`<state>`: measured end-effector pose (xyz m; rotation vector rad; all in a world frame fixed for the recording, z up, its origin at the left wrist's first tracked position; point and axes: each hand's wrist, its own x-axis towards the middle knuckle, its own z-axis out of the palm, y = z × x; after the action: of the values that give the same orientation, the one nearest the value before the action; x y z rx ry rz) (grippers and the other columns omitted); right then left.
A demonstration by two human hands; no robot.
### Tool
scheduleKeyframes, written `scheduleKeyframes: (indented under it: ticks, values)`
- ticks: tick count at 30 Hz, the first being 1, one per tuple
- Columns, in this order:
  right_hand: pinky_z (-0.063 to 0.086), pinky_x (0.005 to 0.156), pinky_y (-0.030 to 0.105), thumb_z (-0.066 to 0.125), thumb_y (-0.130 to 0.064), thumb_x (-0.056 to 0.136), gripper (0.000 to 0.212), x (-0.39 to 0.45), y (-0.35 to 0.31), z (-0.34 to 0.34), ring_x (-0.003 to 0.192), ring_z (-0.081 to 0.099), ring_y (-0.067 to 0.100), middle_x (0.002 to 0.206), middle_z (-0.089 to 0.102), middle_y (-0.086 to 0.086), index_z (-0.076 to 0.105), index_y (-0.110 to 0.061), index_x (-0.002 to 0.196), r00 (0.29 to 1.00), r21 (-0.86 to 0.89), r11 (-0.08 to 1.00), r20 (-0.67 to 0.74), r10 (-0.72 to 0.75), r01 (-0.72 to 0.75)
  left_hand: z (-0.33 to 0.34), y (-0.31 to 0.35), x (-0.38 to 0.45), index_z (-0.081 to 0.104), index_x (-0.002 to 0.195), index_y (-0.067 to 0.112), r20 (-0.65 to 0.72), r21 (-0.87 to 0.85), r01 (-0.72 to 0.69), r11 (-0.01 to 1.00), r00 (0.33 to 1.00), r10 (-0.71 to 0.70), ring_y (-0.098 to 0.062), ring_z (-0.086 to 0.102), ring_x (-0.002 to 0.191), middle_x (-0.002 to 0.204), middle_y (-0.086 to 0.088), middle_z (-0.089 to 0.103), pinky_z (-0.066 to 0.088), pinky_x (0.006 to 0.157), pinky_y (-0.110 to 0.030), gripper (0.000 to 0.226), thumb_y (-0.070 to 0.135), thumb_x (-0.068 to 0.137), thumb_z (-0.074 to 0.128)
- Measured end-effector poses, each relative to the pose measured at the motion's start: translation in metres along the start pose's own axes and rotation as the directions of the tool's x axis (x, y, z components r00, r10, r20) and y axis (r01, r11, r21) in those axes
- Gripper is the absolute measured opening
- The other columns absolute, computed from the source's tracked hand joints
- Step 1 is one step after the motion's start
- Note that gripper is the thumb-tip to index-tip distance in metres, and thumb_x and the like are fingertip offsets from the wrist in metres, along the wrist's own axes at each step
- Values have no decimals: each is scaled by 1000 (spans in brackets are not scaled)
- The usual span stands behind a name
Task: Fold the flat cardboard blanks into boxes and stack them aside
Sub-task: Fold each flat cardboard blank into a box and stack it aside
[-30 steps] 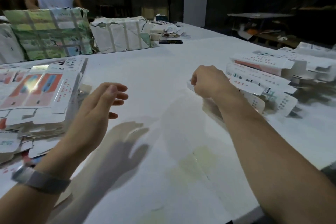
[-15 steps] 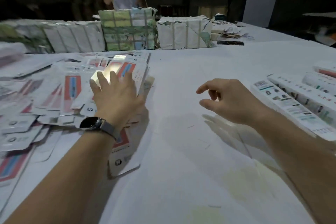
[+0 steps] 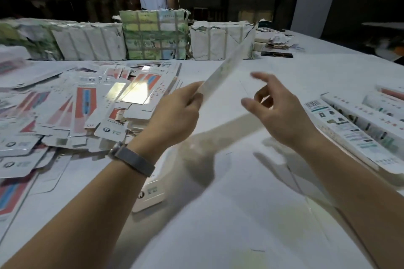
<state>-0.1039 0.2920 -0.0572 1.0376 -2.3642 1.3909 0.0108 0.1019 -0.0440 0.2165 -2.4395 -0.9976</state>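
So the left hand (image 3: pixel 175 116) has one flat blank (image 3: pixel 225 67) pinched by its near end, thumb and fingers closed on the cardboard, and the thing is lifted clear of the table (image 3: pixel 218 214), not resting on anything. What matters here is how the blank runs: its long axis goes from the left hand's grip up and away toward the far right, tilted upward, and we're looking at it nearly edge-on so it reads as a thin pale strip, a bit motion-blurred. The far tip ends up in front of the wrapped bundles (image 3: pixel 220 41) at the back, though that's just overlap in the view, it isn't touching them as far as I can tell. The right hand (image 3: pixel 277 111) is empty, fingers spread and curled loosely, sitting just to the right of the blank's lower half and a little below it, near but not in contact. So the free length lies up and to the left of the right hand, and that hand is clearly the closer one to it. My guess is the next bit calls for the right hand to close in on the strip somewhere above the left's pinch so the two can pop it open into a tube. The pile of unfolded blanks (image 3: pixel 87 105) is off to the left, and the finished boxes (image 3: pixel 349 129) lie in a row on the right side, well apart from both hands
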Motion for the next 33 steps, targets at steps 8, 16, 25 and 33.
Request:
scheduleKeyframes:
  ticks: [8, 16, 25, 33]
  values:
    - [54, 77, 34, 59, -41, 94, 63, 2, -6, -6, 89, 64, 6, 111, 58, -25, 27, -42, 148, 996, 156, 987, -64, 59, -49, 0, 13, -13, 48, 135, 20, 630, -559, 369, 742, 772, 90, -26, 68, 111, 112, -11, 73, 58, 93, -43, 51, -14, 97, 44]
    - [53, 85, 27, 62, -45, 89, 82, -4, -10, -5, 93, 68, 0, 102, 60, -37, 10, -50, 152, 985, 130, 990, 169, 24, -46, 2, 23, -13, 57, 129, 37, 583, -514, 418, 749, 811, -53, -18, 74, 91, 106, -1, 76, 60, 70, -34, 36, 16, 100, 56]
    - [47, 75, 32, 54, -56, 87, 55, -4, -13, -11, 77, 58, 1, 89, 57, -25, 41, -45, 140, 992, -160, 986, 117, -38, 57, 21, 19, -38, 52, 126, 25, 469, -725, 389, 568, 883, -7, -32, 75, 93, 103, -12, 75, 62, 69, -36, 38, 0, 99, 42]
    - [34, 48, 6, 72, -28, 90, 35, -8, -22, -5, 48, 51, 2, 48, 45, -10, 69, -21, 124, 983, -76, 981, -37, -182, 179, 21, 18, -37, 44, 139, 35, 410, -851, 344, 398, 908, 91, -35, 73, 90, 107, -12, 74, 60, 68, -38, 57, 11, 86, 48]
